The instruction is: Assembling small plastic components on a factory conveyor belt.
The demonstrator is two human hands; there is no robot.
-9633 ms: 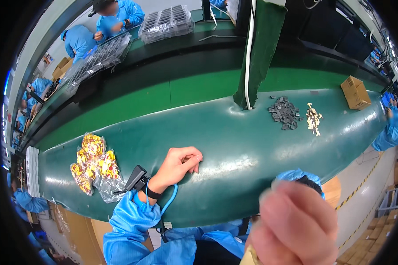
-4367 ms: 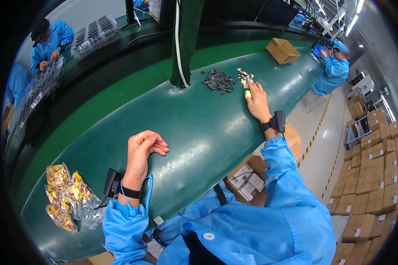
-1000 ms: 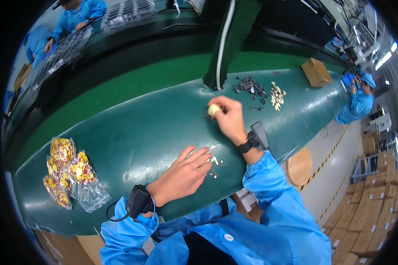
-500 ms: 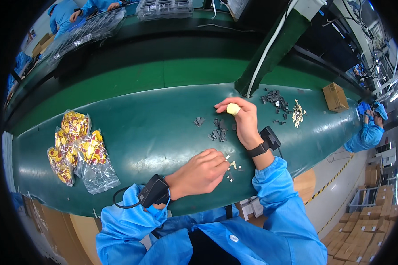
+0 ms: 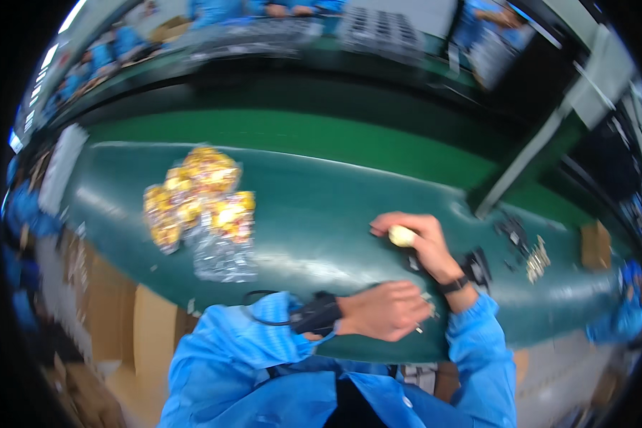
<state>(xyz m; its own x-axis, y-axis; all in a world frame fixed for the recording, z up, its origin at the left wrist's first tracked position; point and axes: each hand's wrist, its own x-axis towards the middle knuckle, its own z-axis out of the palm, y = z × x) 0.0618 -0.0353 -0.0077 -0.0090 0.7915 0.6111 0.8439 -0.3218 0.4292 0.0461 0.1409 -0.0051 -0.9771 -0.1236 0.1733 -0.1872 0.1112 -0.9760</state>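
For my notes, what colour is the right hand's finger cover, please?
The finger cover is pale yellow; see the head view.

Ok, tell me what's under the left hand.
Beside the left hand, small, blurred pale pieces show on the green tabletop. Anything beneath the hand itself is covered, so I can't tell.

Small pale bits (image 5: pixel 431 307) beside left hand (image 5: pixel 386 311), dark bits (image 5: pixel 414 263) beyond

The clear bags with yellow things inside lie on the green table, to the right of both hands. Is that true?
No, the head view shows the clear bags left of the left hand and right hand. They do lie on the green table.
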